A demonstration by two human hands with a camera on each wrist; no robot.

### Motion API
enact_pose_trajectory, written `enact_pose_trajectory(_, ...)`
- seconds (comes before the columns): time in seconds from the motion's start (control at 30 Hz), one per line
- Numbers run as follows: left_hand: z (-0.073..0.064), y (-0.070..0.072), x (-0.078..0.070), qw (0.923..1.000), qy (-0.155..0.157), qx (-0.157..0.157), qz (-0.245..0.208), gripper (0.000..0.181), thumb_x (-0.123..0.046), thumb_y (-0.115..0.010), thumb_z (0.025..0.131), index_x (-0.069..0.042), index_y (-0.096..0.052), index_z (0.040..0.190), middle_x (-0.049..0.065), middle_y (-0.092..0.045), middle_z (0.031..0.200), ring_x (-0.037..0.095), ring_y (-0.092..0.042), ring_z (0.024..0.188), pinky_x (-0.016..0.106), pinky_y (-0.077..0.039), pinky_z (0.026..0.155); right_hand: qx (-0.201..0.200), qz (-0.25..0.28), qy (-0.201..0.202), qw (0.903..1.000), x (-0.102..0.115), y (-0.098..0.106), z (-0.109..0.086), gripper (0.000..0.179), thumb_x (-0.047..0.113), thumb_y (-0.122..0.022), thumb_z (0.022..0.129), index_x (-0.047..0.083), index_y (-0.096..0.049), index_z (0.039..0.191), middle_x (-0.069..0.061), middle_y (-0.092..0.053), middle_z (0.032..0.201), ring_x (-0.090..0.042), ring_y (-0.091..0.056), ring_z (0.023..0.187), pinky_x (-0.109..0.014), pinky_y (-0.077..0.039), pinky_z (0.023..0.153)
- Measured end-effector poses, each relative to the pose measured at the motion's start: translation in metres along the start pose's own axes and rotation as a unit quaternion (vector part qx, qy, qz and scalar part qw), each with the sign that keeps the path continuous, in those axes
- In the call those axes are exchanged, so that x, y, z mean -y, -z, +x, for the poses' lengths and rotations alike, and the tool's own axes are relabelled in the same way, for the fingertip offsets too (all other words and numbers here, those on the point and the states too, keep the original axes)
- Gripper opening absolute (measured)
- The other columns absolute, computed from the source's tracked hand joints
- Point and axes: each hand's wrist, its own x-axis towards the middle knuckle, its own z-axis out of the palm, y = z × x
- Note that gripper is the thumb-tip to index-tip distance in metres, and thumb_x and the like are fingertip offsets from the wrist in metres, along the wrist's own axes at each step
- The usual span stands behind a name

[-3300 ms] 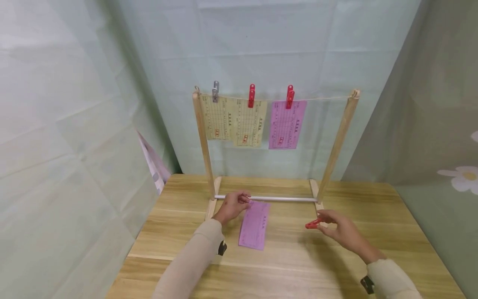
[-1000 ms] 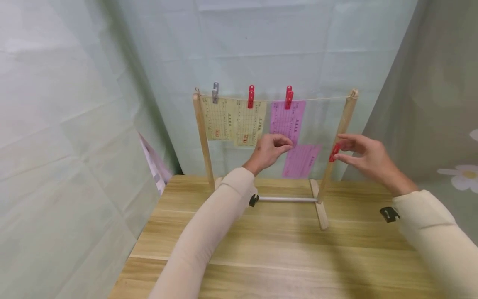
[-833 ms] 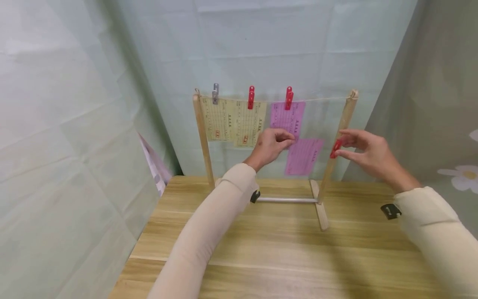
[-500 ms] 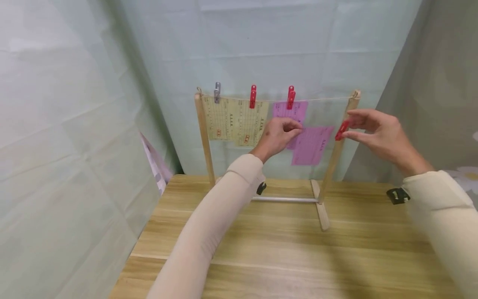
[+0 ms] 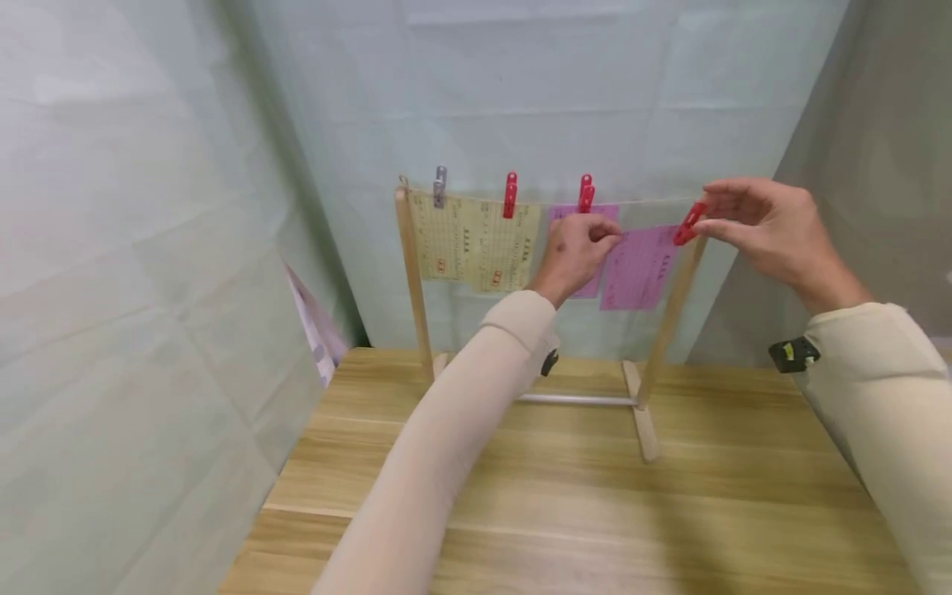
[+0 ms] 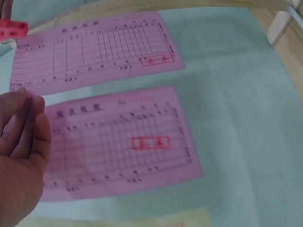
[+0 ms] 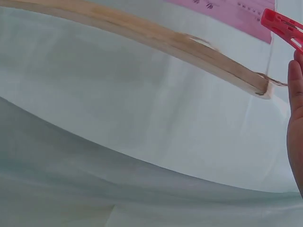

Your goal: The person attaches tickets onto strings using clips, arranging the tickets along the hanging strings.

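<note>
My left hand point(image 5: 583, 248) pinches the upper left corner of a pink receipt slip point(image 5: 641, 268), which hangs just below the string at the right end of the rack. In the left wrist view this printed slip point(image 6: 94, 52) bears a red stamp. Between thumb and fingers, my right hand point(image 5: 777, 235) holds a red clothespin point(image 5: 690, 223) at the slip's upper right corner. The right wrist view shows the clothespin point(image 7: 283, 27) near the slip's edge point(image 7: 232, 19). Partly behind the left hand, another pink slip point(image 6: 118, 146) hangs from a red clothespin point(image 5: 586, 193).
Two yellow slips point(image 5: 506, 248) hang on the left, under a grey clothespin point(image 5: 440, 187) and a red one point(image 5: 510, 195). The rack's right wooden post point(image 5: 673, 314) stands beside the held slip. A silver crossbar point(image 5: 580, 400) runs low above the wooden table point(image 5: 565, 512).
The left hand has lifted the pink slip from the table up to the string, moving right. The right hand has risen with the red clothespin, bringing it to the slip's upper right corner.
</note>
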Motion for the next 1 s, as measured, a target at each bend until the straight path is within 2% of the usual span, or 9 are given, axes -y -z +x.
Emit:
enact_pose_trajectory(0.2, 0.008, -0.004, -0.012, 0.9988, -0.013, -0.033, 0.034, 0.014, -0.017, -0.068, 0.096, -0.010, -0.078, 0.105, -0.001, -0.075, 0.101, 0.006, -0.067, 0.090, 0.013, -0.048, 0.075, -0.009, 0.028, 0.004, 0.9996, 0.010, 0.005, 0.017, 0.042, 0.000, -0.077, 0.086, 0.007, -0.068, 0.126, 0.016, -0.069, 0.100, 0.002, -0.065, 0.091, -0.007, -0.047, 0.077)
enact_pose_trajectory(0.37, 0.014, -0.001, -0.022, 0.9979, -0.002, -0.045, 0.046, 0.014, -0.015, -0.066, 0.098, -0.011, -0.077, 0.106, -0.002, -0.074, 0.100, 0.005, -0.065, 0.088, 0.013, -0.048, 0.073, -0.009, 0.033, -0.009, 0.9994, 0.018, 0.009, 0.029, 0.039, 0.004, -0.076, 0.088, 0.009, -0.068, 0.126, 0.013, -0.070, 0.102, -0.001, -0.065, 0.093, -0.008, -0.047, 0.078)
enact_pose_trajectory(0.6, 0.020, 0.001, -0.035, 0.9961, 0.003, -0.039, 0.079, 0.017, -0.016, -0.062, 0.100, -0.012, -0.077, 0.109, -0.003, -0.074, 0.102, 0.005, -0.065, 0.089, 0.014, -0.048, 0.074, -0.008, 0.029, -0.003, 0.9995, 0.026, 0.008, 0.040, 0.036, 0.007, -0.074, 0.090, 0.008, -0.068, 0.125, 0.011, -0.070, 0.105, -0.002, -0.065, 0.095, -0.009, -0.047, 0.079)
enact_pose_trajectory(0.8, 0.022, -0.002, -0.041, 0.9946, 0.036, -0.020, 0.095, 0.017, -0.014, -0.061, 0.101, -0.013, -0.076, 0.109, -0.004, -0.072, 0.103, 0.006, -0.063, 0.092, 0.016, -0.049, 0.076, -0.024, 0.014, 0.007, 0.9996, 0.025, 0.004, 0.047, 0.033, 0.006, -0.075, 0.089, 0.006, -0.070, 0.122, 0.015, -0.069, 0.100, 0.000, -0.065, 0.092, -0.009, -0.047, 0.078)
enact_pose_trajectory(1.0, 0.026, -0.004, -0.046, 0.9926, 0.067, -0.016, 0.100, 0.019, -0.015, -0.060, 0.102, -0.014, -0.077, 0.110, -0.004, -0.072, 0.105, 0.006, -0.063, 0.095, 0.017, -0.050, 0.078, -0.024, 0.008, -0.001, 0.9997, 0.024, 0.004, 0.050, 0.034, 0.007, -0.074, 0.090, 0.006, -0.069, 0.123, 0.014, -0.069, 0.102, 0.001, -0.064, 0.093, -0.010, -0.047, 0.080)
